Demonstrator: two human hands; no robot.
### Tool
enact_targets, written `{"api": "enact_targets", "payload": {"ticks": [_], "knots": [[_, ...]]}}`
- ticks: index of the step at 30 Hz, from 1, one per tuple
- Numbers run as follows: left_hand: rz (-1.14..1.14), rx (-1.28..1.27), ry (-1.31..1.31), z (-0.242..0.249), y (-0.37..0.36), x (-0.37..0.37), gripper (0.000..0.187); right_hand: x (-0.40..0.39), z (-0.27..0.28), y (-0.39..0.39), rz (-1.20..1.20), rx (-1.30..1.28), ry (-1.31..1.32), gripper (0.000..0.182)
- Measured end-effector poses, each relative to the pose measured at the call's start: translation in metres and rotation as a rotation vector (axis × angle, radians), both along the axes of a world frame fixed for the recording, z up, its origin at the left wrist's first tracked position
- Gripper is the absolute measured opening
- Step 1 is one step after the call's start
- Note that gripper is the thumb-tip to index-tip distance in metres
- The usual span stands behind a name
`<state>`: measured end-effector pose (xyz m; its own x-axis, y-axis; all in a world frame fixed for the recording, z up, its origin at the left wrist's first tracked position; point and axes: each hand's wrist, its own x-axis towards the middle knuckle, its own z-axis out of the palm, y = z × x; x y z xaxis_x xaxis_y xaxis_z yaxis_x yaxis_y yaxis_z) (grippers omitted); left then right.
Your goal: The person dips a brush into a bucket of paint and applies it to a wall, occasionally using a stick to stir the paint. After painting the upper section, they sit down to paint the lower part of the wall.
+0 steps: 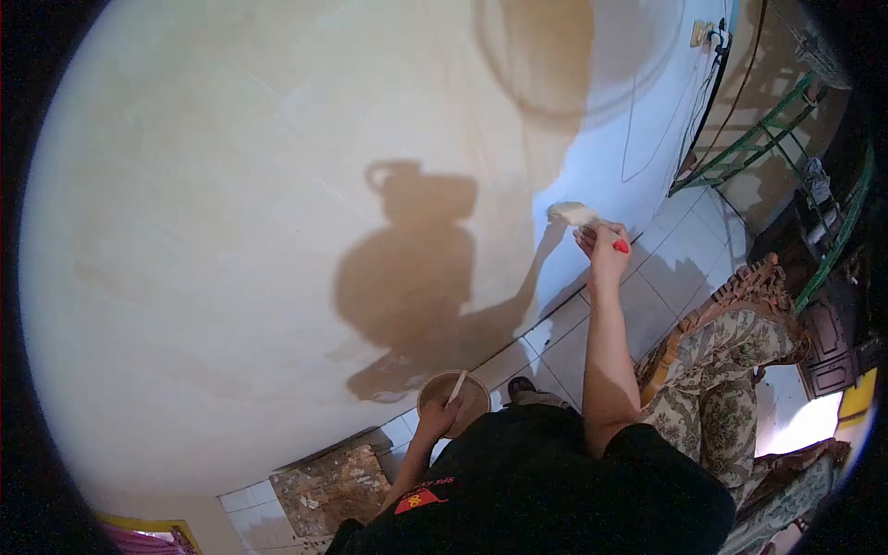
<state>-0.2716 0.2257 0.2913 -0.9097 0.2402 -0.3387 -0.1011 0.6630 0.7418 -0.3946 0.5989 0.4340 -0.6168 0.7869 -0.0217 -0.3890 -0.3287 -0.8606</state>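
My right hand (606,252) is closed around a wide paintbrush (573,215); the red end of its handle pokes out beside my fingers. The pale bristles are at the wall, where white paint (564,190) meets the beige, unpainted wall surface (250,231). Low in front of my body, my left hand (437,421) grips the rim of a round paint bucket (474,396). A pale stick (458,385) slants up from that hand across the bucket's mouth.
White floor tiles (661,268) run along the wall's foot. A stained board (328,490) lies at lower left. To the right stand a carved, flower-patterned chair (726,388) and a green metal frame (754,139). Cables hang from a wall socket (698,34) at upper right.
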Motion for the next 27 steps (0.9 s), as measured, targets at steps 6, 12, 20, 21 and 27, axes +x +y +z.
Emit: {"api": "enact_targets", "payload": {"ticks": [6, 12, 20, 21, 27], "knots": [[-0.004, -0.033, -0.113, -0.023, 0.001, -0.010, 0.047, -0.024, 0.048, 0.009, -0.100, 0.221, 0.066, 0.006], [-0.126, 0.069, 0.236, -0.040, 0.002, -0.012, 0.048, -0.018, 0.092, 0.019, -0.003, -0.095, 0.458, 0.025], [-0.143, -0.019, 0.132, -0.054, 0.010, -0.019, 0.051, -0.025, 0.022, 0.034, -0.018, -0.153, 0.164, 0.028], [-0.134, -0.045, 0.129, -0.039, 0.017, -0.019, 0.051, -0.018, 0.023, 0.037, -0.012, -0.156, 0.161, 0.028], [-0.024, -0.075, 0.083, -0.025, 0.029, -0.020, 0.056, 0.012, 0.065, 0.034, 0.021, -0.084, 0.183, 0.031]]}}
